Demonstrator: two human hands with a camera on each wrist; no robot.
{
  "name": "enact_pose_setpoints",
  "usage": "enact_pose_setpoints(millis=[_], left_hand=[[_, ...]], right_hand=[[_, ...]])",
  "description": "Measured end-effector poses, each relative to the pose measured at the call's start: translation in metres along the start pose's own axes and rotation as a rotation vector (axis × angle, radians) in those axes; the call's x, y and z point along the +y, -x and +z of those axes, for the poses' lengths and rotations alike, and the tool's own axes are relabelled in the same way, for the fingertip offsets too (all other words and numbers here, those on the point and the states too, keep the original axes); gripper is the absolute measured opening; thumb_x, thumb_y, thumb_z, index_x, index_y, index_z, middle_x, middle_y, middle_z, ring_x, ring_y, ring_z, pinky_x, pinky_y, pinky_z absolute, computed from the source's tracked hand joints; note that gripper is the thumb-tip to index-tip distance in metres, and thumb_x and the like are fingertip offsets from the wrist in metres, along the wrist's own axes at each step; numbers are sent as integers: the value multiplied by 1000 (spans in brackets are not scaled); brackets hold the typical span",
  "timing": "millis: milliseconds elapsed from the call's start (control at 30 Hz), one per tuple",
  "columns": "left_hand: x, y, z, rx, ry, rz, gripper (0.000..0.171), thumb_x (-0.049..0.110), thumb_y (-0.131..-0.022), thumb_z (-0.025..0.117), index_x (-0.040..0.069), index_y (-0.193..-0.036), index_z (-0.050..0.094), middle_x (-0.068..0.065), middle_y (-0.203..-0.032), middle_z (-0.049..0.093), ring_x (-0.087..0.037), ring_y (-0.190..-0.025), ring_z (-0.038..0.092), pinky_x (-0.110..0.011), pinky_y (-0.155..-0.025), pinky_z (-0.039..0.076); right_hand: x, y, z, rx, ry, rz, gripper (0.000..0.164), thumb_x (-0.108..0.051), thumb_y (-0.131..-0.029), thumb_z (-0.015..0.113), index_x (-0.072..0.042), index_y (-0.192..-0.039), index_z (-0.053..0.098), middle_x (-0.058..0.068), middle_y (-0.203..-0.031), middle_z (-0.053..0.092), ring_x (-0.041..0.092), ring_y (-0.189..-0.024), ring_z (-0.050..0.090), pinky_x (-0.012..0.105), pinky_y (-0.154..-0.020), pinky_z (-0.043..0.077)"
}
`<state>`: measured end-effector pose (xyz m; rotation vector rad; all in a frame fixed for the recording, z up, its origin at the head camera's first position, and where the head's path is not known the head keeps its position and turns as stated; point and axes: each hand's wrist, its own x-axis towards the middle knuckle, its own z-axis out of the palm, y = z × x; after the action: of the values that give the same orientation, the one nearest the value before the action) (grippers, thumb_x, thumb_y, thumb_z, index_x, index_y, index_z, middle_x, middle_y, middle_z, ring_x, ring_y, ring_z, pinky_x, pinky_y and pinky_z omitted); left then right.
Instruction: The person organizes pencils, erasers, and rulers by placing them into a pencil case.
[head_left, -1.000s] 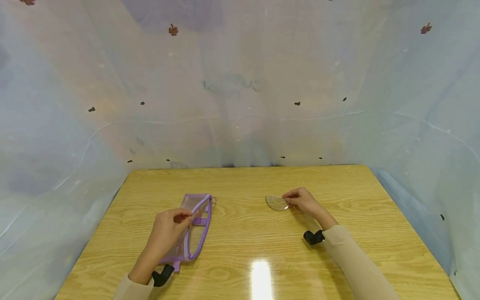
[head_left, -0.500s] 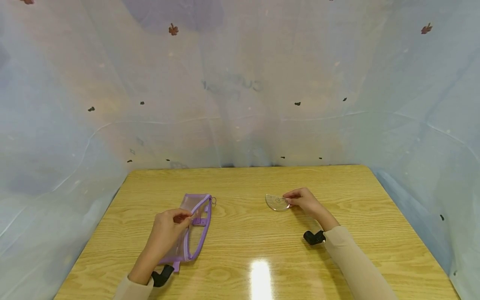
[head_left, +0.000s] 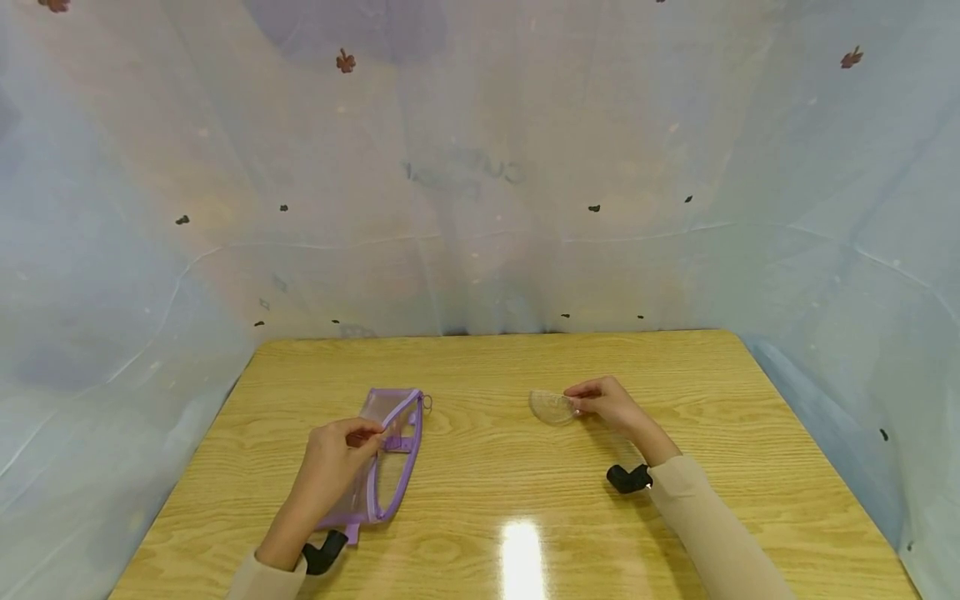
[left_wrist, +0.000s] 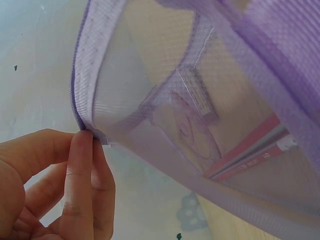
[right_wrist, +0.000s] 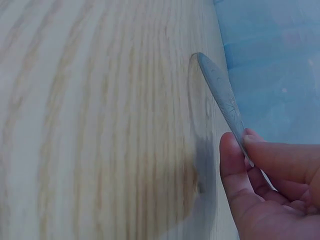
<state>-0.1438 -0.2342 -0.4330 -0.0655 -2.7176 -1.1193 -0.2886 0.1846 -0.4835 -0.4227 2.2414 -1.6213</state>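
On the left of the table, a see-through purple mesh pencil case [head_left: 360, 492] lies with its zip mouth open. My left hand [head_left: 341, 462] pinches the zip edge of that mouth between thumb and fingers, also seen in the left wrist view as a hand [left_wrist: 65, 185]. Through the mesh show pink pencils [left_wrist: 250, 157], a small block with a printed label [left_wrist: 197, 92] and a pinkish rounded thing of unclear kind. To the right, a clear half-round protractor [head_left: 550, 407] is pinched at one corner by my right hand [head_left: 611, 408]. In the right wrist view the protractor [right_wrist: 222, 95] tilts just above the wood.
The wood-grain table [head_left: 480, 483] ends at a back edge against a pale hanging sheet [head_left: 480, 167], which also surrounds both sides. A small ring [head_left: 427, 402] hangs at the case's far end. Black wrist mounts [head_left: 628, 478] sit under both wrists.
The protractor in my right hand has tilted slightly, so its glare has changed. My left hand and the pencil case stay where they were.
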Motion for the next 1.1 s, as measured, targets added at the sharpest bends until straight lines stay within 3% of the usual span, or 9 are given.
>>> enact_pose_setpoints(millis=[800, 1100], left_hand=[[-1, 0, 2, 14, -2, 10, 8, 6, -89, 74, 1, -95, 76, -4, -82, 72, -15, -73, 66, -22, -61, 54], [-1, 1, 3, 7, 1, 7, 9, 8, -90, 74, 1, -95, 76, -5, -84, 72, -16, -75, 67, -23, -62, 54]], right_hand=[[-10, 4, 18, -51, -50, -18, 29, 5, -97, 57, 22, -121, 58, 34, -119, 61, 30, -97, 66, 39, -83, 57], [-11, 3, 26, -90, -84, -16, 30, 5, -98, 57, 21, -123, 56, 35, -121, 60, 41, -103, 64, 47, -86, 56]])
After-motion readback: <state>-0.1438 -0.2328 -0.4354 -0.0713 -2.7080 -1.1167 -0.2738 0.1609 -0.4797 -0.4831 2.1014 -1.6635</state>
